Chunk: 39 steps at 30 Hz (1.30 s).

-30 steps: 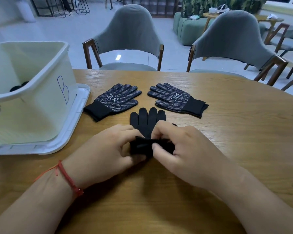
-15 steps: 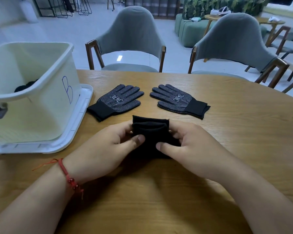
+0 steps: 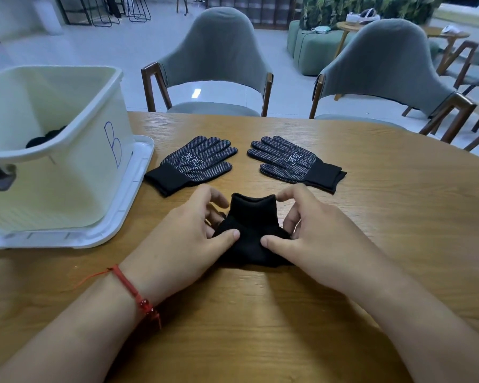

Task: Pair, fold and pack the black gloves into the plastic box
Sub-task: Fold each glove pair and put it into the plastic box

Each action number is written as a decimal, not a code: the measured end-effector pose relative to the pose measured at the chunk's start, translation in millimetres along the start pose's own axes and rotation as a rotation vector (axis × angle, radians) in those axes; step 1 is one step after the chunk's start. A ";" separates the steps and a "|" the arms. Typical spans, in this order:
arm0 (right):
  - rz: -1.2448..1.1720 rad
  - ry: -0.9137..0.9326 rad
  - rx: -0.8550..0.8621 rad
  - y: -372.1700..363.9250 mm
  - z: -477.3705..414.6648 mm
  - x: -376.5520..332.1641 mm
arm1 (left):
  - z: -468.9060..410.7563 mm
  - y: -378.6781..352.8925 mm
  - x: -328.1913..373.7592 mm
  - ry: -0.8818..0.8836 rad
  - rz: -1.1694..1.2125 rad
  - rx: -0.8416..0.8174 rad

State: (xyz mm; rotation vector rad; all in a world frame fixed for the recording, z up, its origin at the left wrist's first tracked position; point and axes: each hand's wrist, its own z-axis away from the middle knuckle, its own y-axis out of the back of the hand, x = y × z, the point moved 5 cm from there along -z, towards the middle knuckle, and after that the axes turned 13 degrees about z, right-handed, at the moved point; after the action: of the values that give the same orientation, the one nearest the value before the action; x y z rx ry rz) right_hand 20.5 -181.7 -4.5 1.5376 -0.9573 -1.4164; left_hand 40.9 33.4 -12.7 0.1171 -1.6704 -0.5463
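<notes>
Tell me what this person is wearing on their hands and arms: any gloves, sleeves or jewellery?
Both the left hand and right hand are bare, no gloves, no visible rings, and no sleeve shows on either forearm. The left wrist wears a thin red string bracelet with small red beads and a loose tail. The right wrist wears nothing.

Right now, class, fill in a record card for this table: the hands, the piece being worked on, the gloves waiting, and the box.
Hands: left hand and right hand both grip the folded glove bundle, thumbs on top.
Waiting: left dotted glove and right dotted glove, flat, apart, beyond the bundle.
Box: plastic box marked B, at the left, standing on a white lid; dark items inside.
Surface: wooden table.
</notes>
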 end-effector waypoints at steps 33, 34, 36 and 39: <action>0.200 0.351 -0.090 -11.0 4.8 -19.4 | -2.9 14.2 1.1 -0.037 -0.333 0.121; 0.202 0.355 -0.089 -11.2 5.1 -19.5 | -4.3 13.2 1.0 -0.051 -0.330 0.102; 0.204 0.360 -0.085 -11.1 6.0 -20.0 | -7.5 12.5 -2.2 -0.074 -0.317 0.068; 0.161 0.351 -0.099 -8.2 8.0 -21.1 | -10.6 12.2 -5.6 -0.102 -0.323 0.055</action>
State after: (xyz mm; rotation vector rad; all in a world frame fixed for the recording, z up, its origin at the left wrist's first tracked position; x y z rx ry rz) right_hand 10.9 -159.7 -4.5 1.5338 -0.7651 -1.0231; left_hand 54.8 43.3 -11.8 0.4098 -1.7783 -0.7590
